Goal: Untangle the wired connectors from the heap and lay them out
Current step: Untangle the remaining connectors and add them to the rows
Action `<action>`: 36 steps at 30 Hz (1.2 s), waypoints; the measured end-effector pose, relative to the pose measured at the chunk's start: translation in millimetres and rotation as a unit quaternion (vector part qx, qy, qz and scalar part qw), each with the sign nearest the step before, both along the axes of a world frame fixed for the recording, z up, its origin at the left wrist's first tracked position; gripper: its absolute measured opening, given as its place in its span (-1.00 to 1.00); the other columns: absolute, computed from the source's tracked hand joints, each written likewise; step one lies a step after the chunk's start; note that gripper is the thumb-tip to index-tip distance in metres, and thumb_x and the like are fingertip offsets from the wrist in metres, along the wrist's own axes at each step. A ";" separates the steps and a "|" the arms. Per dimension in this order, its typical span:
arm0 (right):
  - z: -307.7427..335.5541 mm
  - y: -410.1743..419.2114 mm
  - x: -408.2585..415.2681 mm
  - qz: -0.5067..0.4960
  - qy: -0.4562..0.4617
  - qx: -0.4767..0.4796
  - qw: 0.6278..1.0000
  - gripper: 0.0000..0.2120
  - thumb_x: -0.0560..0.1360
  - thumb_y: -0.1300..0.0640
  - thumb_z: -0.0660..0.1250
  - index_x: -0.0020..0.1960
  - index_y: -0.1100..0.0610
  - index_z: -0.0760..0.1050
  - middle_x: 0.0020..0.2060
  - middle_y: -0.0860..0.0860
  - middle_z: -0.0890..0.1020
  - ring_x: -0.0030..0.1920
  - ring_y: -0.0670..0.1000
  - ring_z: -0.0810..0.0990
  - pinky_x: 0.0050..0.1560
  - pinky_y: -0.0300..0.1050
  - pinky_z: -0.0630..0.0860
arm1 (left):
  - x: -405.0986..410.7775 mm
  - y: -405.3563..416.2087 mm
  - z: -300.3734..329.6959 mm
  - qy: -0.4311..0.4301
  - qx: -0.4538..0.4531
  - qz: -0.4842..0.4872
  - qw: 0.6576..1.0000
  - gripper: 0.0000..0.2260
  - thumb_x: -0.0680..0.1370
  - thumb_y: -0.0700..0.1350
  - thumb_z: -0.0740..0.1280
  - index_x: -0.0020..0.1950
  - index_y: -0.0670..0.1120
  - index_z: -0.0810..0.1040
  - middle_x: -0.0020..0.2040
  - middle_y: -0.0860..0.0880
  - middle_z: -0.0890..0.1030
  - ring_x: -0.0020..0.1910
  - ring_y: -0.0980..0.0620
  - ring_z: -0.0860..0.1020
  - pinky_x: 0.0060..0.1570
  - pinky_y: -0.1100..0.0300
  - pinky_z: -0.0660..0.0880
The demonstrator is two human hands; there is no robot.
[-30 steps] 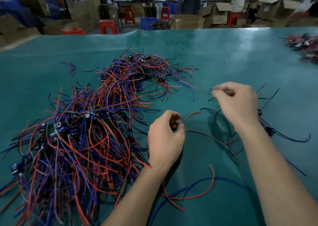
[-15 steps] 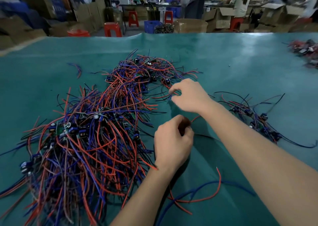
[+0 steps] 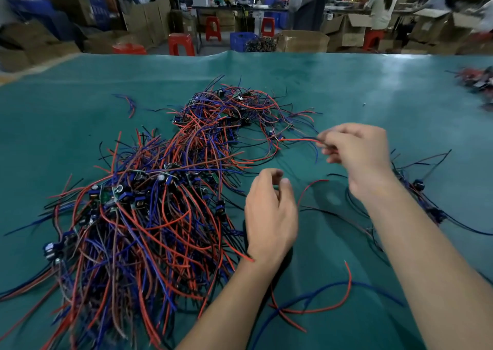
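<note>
A big heap (image 3: 149, 203) of red, blue and black wired connectors covers the left and middle of the green table mat (image 3: 373, 93). My right hand (image 3: 357, 155) hovers at the heap's right edge and pinches a red wire (image 3: 298, 139) that runs left into the tangle. My left hand (image 3: 269, 216) sits lower, beside the heap, fingers curled toward the thumb; whether it holds anything is hidden. A small group of separated connectors (image 3: 426, 197) lies to the right, partly behind my right forearm.
Loose red and blue wires (image 3: 333, 304) lie on the mat near my forearms. Another pile of parts (image 3: 477, 80) sits at the far right edge. Beyond the table stand red stools (image 3: 181, 44), cardboard boxes (image 3: 304, 41) and people working.
My right hand has drawn back to the right from the heap, now pulling a red wire out with it. My left hand has stayed in nearly the same place.
</note>
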State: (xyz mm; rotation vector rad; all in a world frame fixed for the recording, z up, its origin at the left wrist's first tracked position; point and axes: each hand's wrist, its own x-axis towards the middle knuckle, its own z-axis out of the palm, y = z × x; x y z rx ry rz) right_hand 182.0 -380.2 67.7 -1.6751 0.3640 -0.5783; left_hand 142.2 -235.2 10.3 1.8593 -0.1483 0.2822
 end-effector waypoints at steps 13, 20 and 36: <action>-16.8 -5.6 -54.3 0.348 0.119 -0.069 0.927 -0.88 0.24 0.27 0.38 -0.32 0.14 0.68 -0.43 0.10 0.63 -0.44 -0.04 0.53 -0.45 -0.23 0.40 | 1.4 0.6 -1.6 0.032 -0.050 -0.026 0.998 -0.77 0.64 -0.08 0.26 -0.20 -0.06 0.54 -0.32 0.02 0.64 -0.29 -0.08 0.61 -0.12 -0.11 0.56; -35.0 6.8 -41.0 0.163 0.102 -0.005 0.981 -0.71 0.56 0.00 0.39 -0.17 0.21 0.67 -0.28 0.10 0.68 -0.31 0.05 0.52 -0.25 -0.07 0.42 | -3.7 -0.2 -0.4 0.035 -0.090 -0.092 0.991 -0.81 0.57 -0.08 0.24 -0.16 -0.06 0.60 -0.32 -0.05 0.66 -0.36 0.05 0.53 -0.18 0.00 0.57; -29.1 12.5 -42.1 0.249 0.048 0.256 0.933 -0.69 0.28 0.22 0.51 0.02 0.24 0.68 -0.17 -0.01 0.72 -0.31 -0.11 0.61 -0.34 -0.32 0.49 | -2.1 -1.8 -2.6 0.005 -0.032 -0.074 0.997 -0.86 0.52 -0.03 0.33 -0.09 -0.04 0.65 -0.23 0.06 0.69 -0.20 0.01 0.64 -0.08 -0.05 0.57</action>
